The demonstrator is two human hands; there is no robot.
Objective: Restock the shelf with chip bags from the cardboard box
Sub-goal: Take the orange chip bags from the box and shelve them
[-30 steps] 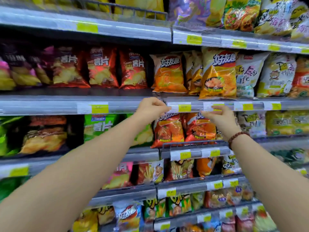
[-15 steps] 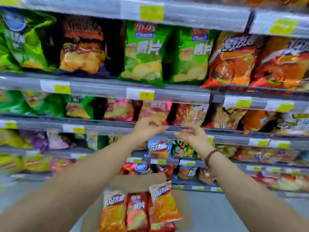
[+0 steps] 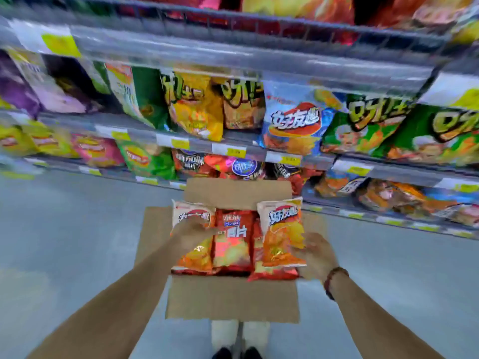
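An open cardboard box [image 3: 233,301] sits on the floor [image 3: 64,229] before the shelf [image 3: 233,58], with chip bags [image 3: 232,239] packed inside. The left grip [image 3: 193,234] rests on the left orange bag [image 3: 194,257]. The right grip [image 3: 315,255] touches the outer edge of the right orange bag [image 3: 282,237]. Blur hides whether either grip is clamped.

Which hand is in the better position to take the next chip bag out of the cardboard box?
Probably the right hand: it is open at the free side edge of the right orange bag, ready to close on it. The left hand, blurred, lies over the middle of the left orange bag.
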